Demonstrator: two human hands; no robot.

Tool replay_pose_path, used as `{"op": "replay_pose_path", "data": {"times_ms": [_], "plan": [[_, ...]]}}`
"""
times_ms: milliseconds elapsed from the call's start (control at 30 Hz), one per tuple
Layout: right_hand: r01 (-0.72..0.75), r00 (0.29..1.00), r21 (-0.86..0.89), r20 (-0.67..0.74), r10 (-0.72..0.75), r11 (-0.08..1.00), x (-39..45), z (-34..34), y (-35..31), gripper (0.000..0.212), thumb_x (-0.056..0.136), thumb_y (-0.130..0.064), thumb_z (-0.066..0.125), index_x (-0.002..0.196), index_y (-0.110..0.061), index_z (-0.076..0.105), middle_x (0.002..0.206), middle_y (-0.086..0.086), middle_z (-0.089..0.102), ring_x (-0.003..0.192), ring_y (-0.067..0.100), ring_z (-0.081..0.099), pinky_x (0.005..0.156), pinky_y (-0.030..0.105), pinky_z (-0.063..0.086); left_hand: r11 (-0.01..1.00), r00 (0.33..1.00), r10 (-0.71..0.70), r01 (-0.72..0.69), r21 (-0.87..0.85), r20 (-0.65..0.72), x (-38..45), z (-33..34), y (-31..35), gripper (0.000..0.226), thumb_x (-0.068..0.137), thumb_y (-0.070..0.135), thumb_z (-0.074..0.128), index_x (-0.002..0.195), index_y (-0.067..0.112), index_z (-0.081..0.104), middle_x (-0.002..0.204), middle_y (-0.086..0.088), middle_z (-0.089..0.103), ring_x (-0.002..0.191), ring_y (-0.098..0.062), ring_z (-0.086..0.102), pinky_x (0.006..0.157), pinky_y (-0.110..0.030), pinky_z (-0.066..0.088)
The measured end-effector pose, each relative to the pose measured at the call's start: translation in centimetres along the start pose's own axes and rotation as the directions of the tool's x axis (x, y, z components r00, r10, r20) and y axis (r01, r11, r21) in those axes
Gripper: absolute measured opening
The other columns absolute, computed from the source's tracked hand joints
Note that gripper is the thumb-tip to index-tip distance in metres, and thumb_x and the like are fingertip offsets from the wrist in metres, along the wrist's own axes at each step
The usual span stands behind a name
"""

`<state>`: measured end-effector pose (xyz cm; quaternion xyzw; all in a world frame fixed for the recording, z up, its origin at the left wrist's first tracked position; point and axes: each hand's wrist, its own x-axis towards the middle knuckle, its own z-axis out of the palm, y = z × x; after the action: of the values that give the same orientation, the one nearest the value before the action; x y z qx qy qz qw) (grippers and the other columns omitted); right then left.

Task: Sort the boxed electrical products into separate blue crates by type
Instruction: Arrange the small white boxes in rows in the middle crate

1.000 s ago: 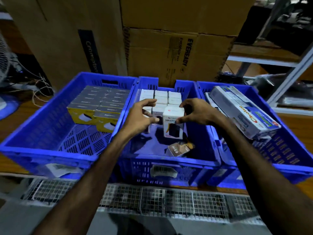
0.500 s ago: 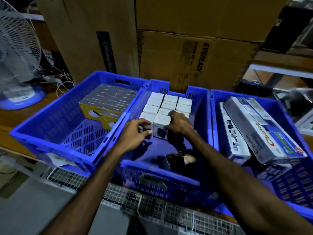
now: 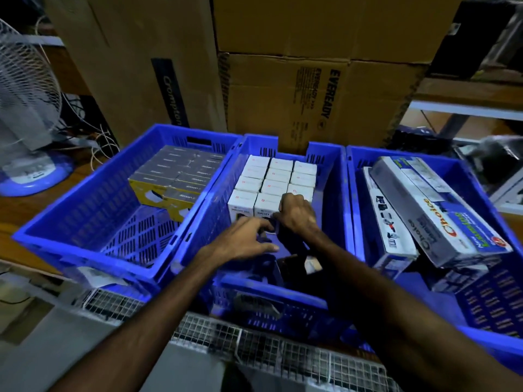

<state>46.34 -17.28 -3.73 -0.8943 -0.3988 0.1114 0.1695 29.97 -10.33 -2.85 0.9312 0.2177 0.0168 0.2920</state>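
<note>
Both hands reach into the middle crate [image 3: 334, 176]: the left hand [image 3: 243, 239] lies loose and spread, while the right hand [image 3: 297, 213] grips the front right white box [image 3: 304, 192] in the block of white boxes [image 3: 278, 176]. Behind stand cardboard cartons [image 3: 311, 94].
</note>
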Motion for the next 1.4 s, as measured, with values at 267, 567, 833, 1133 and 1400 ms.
{"op": "replay_pose_path", "data": {"times_ms": [267,567,833,1133,1400], "plan": [[0.074,0.997,-0.058,-0.026,-0.076,0.996,-2.3,-4.9,1.8,0.02,0.092,-0.028,0.065,0.111,-0.023,0.066,0.124,0.015,0.065,0.114,0.041,0.061,0.086,0.046,0.049,0.941,0.927,-0.039,-0.092,0.326,0.373,3.2,3.2,3.6,0.094,0.069,0.071,0.073,0.145,0.023,0.043,0.135,-0.015,0.054,0.118,-0.037,0.059,0.095,-0.051,0.055],[0.225,0.97,0.305,-0.157,-0.184,0.926,-7.9,-7.7,6.7,0.009,0.094,-0.017,0.073,0.101,-0.012,0.075,0.094,-0.001,0.077,0.089,0.013,0.072,0.081,0.034,0.056,0.842,0.894,-0.053,-0.199,0.502,0.444,4.2,5.9,5.6,0.061,0.089,0.04,0.07,0.139,0.017,0.044,0.127,-0.016,0.058,0.11,-0.037,0.062,0.087,-0.046,0.055],[0.212,0.96,0.463,-0.264,-0.094,0.861,-10.1,-7.8,7.6,0.009,0.094,-0.019,0.072,0.101,-0.014,0.075,0.091,-0.007,0.077,0.084,0.001,0.071,0.081,0.026,0.055,0.89,0.914,-0.055,0.227,-0.395,0.401,1.3,-0.3,2.3,0.045,0.092,0.02,0.076,0.13,0.009,0.056,0.09,-0.002,0.061,0.065,-0.008,0.057,0.057,-0.023,0.048],[0.222,0.972,0.818,-0.227,-0.057,0.53,-12.3,-8.1,3.9,0.019,0.1,-0.021,0.066,0.118,-0.016,0.07,0.113,0.008,0.076,0.099,0.027,0.074,0.078,0.028,0.056,0.127,0.954,0.019,0.293,-0.948,0.298,-3.9,-3.8,2.6,0.04,0.09,0.021,0.063,0.128,0.008,0.062,0.12,-0.024,0.071,0.089,-0.039,0.075,0.072,-0.046,0.065],[0.163,0.977,0.864,-0.208,0.042,0.476,-13.1,-8.5,1.7,0.06,0.088,-0.053,0.072,0.141,-0.033,0.052,0.114,0.008,0.071,0.096,0.016,0.073,0.066,0.014,0.051,0.373,0.983,-0.051,0.183,-0.91,0.177,-4.9,-5.4,3.8,0.04,0.089,0.037,0.063,0.117,0.01,0.072,0.104,-0.01,0.076,0.084,-0.018,0.069,0.069,-0.035,0.054]]}}
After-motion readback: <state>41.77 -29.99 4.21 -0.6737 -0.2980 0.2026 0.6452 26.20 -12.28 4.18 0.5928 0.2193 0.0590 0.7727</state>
